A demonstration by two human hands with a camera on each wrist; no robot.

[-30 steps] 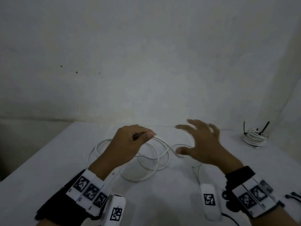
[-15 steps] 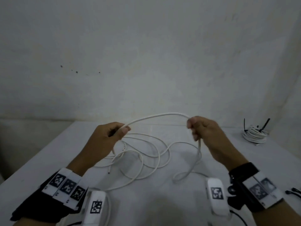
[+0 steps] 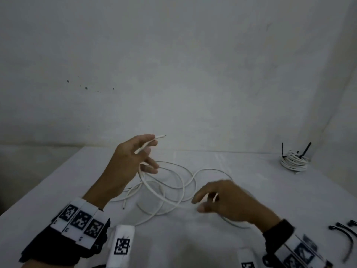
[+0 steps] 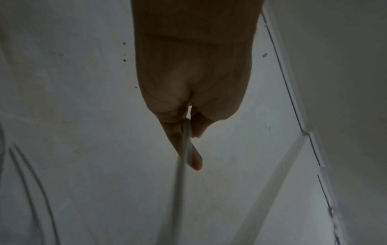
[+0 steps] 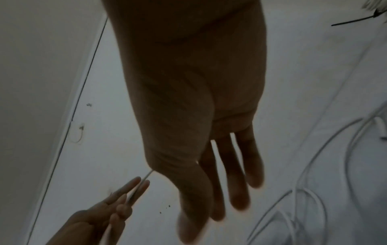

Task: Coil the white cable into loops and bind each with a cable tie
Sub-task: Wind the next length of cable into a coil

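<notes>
My left hand [image 3: 131, 161] pinches the white cable [image 3: 164, 196] near its free end, raised above the table [image 3: 251, 180], and the strand runs down and rightward to my right hand [image 3: 228, 202]. That hand hovers low with fingers loosely spread, the cable passing under them; whether they grip it I cannot tell. The loose tangle lies on the table between both hands, nearer my left.

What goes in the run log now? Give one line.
phase: coiling | left hand: pinches cable end, raised | right hand: open over cable | bound coil: far right
</notes>
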